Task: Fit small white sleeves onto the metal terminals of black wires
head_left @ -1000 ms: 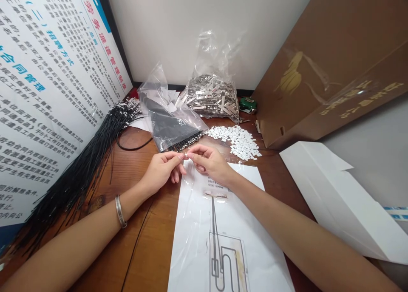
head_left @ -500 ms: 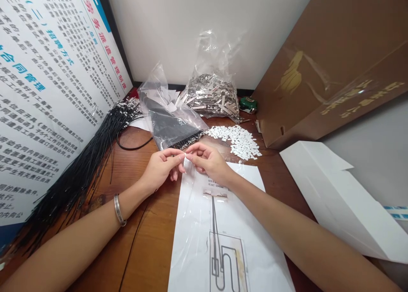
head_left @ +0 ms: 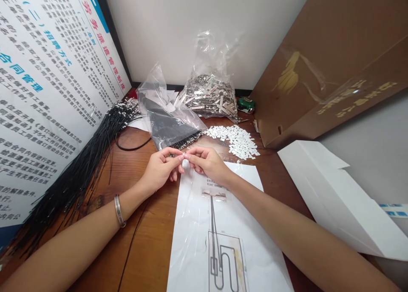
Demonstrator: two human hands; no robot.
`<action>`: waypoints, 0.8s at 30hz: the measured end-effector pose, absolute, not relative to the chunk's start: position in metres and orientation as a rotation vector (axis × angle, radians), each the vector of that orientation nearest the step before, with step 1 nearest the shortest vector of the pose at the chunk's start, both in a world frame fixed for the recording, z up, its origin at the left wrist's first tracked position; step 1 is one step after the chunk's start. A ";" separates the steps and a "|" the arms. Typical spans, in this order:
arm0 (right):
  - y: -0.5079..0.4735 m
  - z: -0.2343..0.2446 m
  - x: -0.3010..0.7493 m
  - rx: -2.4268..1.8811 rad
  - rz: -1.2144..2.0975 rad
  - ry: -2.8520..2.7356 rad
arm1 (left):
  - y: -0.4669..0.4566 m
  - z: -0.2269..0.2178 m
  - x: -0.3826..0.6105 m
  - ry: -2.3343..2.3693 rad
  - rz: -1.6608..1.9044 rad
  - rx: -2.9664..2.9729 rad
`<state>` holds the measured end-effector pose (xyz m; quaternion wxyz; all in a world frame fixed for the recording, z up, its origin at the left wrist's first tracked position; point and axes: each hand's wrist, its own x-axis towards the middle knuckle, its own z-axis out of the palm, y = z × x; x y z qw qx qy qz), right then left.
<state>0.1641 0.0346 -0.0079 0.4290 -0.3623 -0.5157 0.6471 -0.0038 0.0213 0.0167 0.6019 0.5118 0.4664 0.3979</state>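
Note:
My left hand [head_left: 161, 169] and my right hand [head_left: 207, 162] meet fingertip to fingertip over the wooden table [head_left: 149, 241]. Both pinch a small white piece [head_left: 185, 163] between them; a thin black wire end seems to lie at the left fingers, but it is too small to be sure. Just behind the hands a clear bag of black wires [head_left: 168, 120] lies open. A pile of small white pieces [head_left: 237, 140] sits to the right of it. Under my right wrist lies a white sheet with a wiring drawing [head_left: 219, 236] under clear film.
A long bundle of black wires [head_left: 79, 168] runs along a printed board [head_left: 41, 92] on the left. A clear bag of metal clips [head_left: 210, 96] stands at the back by the wall. A brown cardboard panel [head_left: 334, 66] and a white folded box [head_left: 338, 198] fill the right.
The hands have stayed together, fingers working slightly on the white piece, which now shows lower between the fingertips. The view shifted a little.

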 end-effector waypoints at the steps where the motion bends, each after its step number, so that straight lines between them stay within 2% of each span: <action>1: 0.035 -0.007 0.164 -0.903 1.615 -1.284 | 0.021 0.016 -0.004 1.080 0.925 1.190; 24: 0.036 -0.009 0.164 -0.905 1.627 -1.164 | 0.022 0.016 -0.006 1.044 0.917 1.167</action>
